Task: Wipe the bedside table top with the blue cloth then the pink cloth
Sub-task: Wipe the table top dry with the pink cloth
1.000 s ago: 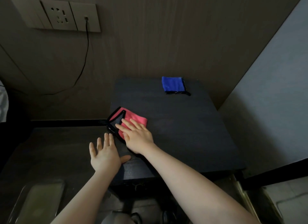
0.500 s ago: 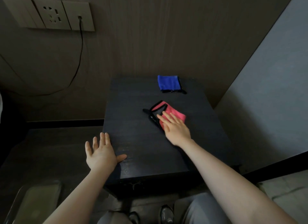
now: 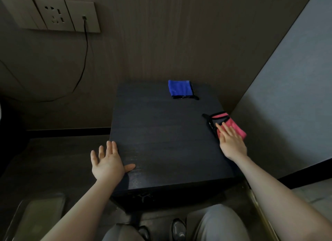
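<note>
Right hand [image 3: 232,144]: fingers straight, pressing flat on the pink cloth [image 3: 233,126], at the bedside table's [image 3: 161,142] right edge.
Left hand [image 3: 107,162]: fingers spread, holding nothing; thumb touches the table's left front corner.
Blue cloth [image 3: 180,88]: folded, well beyond both hands' fingertips, at the table's back edge.
Writing: none legible.

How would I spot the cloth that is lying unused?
Find the dark bedside table against the wooden wall. Near its far edge lies the blue cloth, folded, untouched. The pink cloth sits at the right edge under the right hand.
</note>
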